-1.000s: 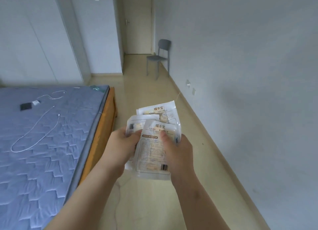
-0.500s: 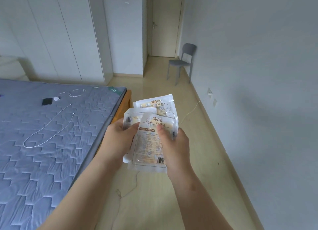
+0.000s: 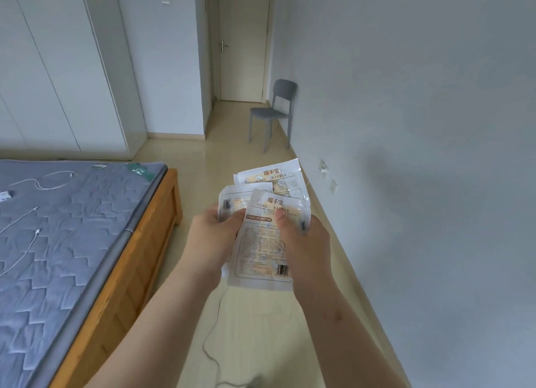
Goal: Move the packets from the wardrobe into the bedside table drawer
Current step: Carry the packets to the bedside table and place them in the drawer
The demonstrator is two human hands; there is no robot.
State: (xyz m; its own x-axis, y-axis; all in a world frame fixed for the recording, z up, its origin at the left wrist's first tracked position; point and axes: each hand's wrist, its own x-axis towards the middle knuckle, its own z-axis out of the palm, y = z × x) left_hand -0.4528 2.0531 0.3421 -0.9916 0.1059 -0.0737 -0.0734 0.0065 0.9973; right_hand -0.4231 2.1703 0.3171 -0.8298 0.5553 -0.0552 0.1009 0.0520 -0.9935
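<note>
Head view: a person holds a fanned bunch of white plastic hand-warmer packets [image 3: 262, 242] out in front of the chest, above the pale glossy floor [image 3: 261, 344]. At least three packets show. The front one has brown print and a barcode, a second sits behind it to the left, and a third sticks up behind them both.

The left hand [image 3: 213, 239] grips the bunch at its left edge, thumb laid over the front. The right hand [image 3: 307, 248] grips the right edge, its thumb pressed on the front packet. Both hands are closed on the bunch.

Against a second ago the hold looks the same, with the same fan and the same thumbs. What has changed is the outlook. The foot corner of the grey quilted mattress [image 3: 58, 257] on its wooden bed frame [image 3: 136, 271] now sits lower and further left. The dark phone that lay on the mattress has left the frame. The grey plastic chair [image 3: 274, 113] by the right wall looms a little larger. The person seems to be walking alongside the bed.

The tall white wardrobe [image 3: 58, 68] stands shut at the far left. The packets are out of it and being carried, so the first half of the task appears done. No bedside table or drawer is in sight, so the person must still reach one. A thin white cable [image 3: 211, 329] trails across the floor beneath the arms and could catch a foot.
</note>
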